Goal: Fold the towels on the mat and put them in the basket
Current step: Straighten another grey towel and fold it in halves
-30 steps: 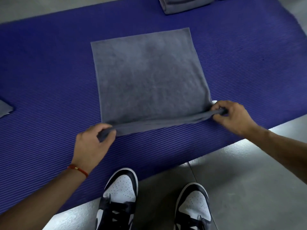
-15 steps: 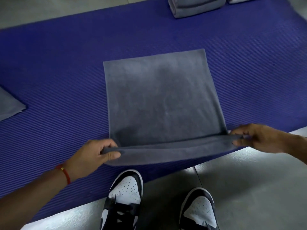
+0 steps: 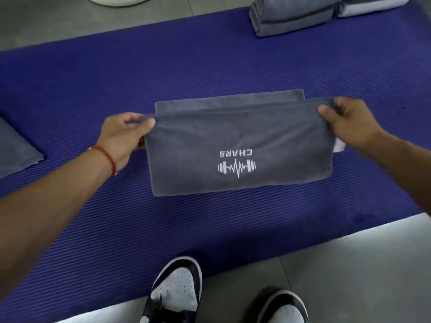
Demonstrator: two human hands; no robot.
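I have the grey towel point(image 3: 240, 157) by its two upper corners, one in each hand, and both grips are pinched closed on the cloth. My left hand point(image 3: 123, 134) clamps the left corner between thumb and curled fingers, the thumb lying on the face turned towards me; my right hand point(image 3: 347, 122) does the same at the right corner, with the thumb on top of the edge and the fingers hidden behind the fabric. The edge I hold runs nearly straight between my hands, tilted a little higher at the right. From it the near layer spreads down towards me, showing a white dumbbell logo and the word CHARS upside down. Its lower edge is a fold lying on the purple mat point(image 3: 210, 229). Behind the held edge, a strip of the towel's far layer lies flat on the mat, just beyond my fingers. A small white tag sticks out under my right wrist. A red thread band point(image 3: 106, 157) circles my left wrist. A stack of folded towels point(image 3: 291, 17) sits at the mat's far edge, well apart from my hands, and another grey towel point(image 3: 16, 152) lies at the left. My two shoes point(image 3: 177, 290) stand at the mat's near edge.
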